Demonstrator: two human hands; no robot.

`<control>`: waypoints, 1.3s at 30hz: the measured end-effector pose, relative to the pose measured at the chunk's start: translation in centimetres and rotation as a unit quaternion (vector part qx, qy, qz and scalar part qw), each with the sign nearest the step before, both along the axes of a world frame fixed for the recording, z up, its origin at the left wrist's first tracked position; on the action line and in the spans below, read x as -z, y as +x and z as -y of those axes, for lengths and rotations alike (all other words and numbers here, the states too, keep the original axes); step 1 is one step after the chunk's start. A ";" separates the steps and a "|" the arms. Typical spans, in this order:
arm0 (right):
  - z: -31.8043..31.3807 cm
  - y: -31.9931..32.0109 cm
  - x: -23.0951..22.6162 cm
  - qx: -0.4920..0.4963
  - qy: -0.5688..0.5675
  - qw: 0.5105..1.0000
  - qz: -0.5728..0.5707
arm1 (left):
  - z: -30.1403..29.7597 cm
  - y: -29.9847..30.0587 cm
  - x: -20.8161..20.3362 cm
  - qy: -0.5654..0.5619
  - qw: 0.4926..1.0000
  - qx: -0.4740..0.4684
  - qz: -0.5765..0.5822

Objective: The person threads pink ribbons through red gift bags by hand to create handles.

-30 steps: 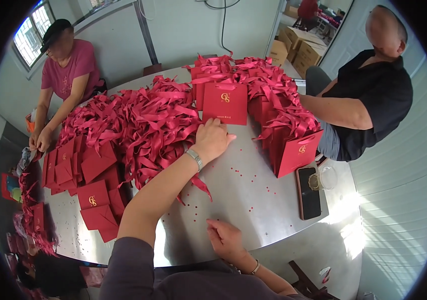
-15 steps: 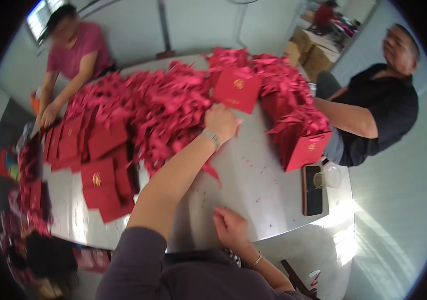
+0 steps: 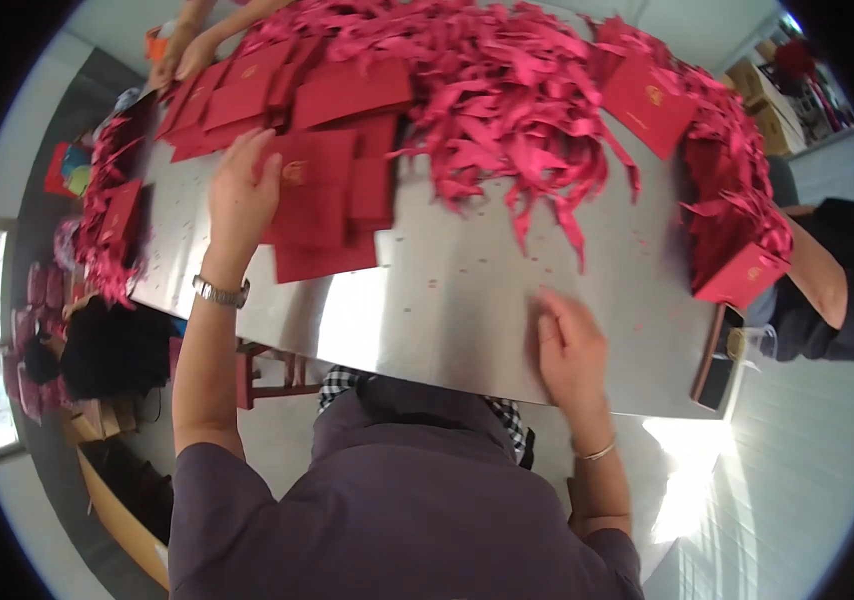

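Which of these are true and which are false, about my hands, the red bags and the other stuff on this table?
1. The left hand is beside the red bags. True.
2. The right hand is gripping a ribbon. False: it is over bare tabletop, with nothing visible in its fingers.
3. The metal watch is on the right wrist. False: it is on the left wrist.
4. A phone lies near the table's right edge. True.
5. The ribbons are green. False: they are pinkish red.

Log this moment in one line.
left hand: at red bags, grip unclear | right hand: over metal table, nothing visible held | pink ribbons: heaped
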State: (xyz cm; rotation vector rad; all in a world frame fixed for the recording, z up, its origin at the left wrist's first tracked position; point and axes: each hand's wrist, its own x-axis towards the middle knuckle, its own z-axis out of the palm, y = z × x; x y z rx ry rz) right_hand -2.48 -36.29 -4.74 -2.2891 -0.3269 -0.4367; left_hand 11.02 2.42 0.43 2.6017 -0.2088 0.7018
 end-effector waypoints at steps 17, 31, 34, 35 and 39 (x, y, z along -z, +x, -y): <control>-9.1 4.4 -1.8 -0.146 -0.226 0.960 0.082 | -2.4 1.4 3.0 0.087 0.992 0.082 -0.046; -18.2 2.6 -2.7 -0.098 0.081 0.991 -0.041 | 0.8 -6.8 0.9 -0.071 0.981 0.149 -0.097; -18.6 2.9 -1.7 -0.087 -0.035 0.995 -0.016 | 0.9 -7.5 1.5 -0.171 0.935 0.145 -0.274; -18.7 2.9 -1.5 -0.086 -0.034 0.995 -0.024 | 0.5 -7.4 2.4 -0.177 0.924 0.169 -0.293; -18.7 3.0 -1.4 -0.088 -0.113 0.989 -0.039 | 0.7 -8.1 3.6 -0.215 0.904 0.167 -0.328</control>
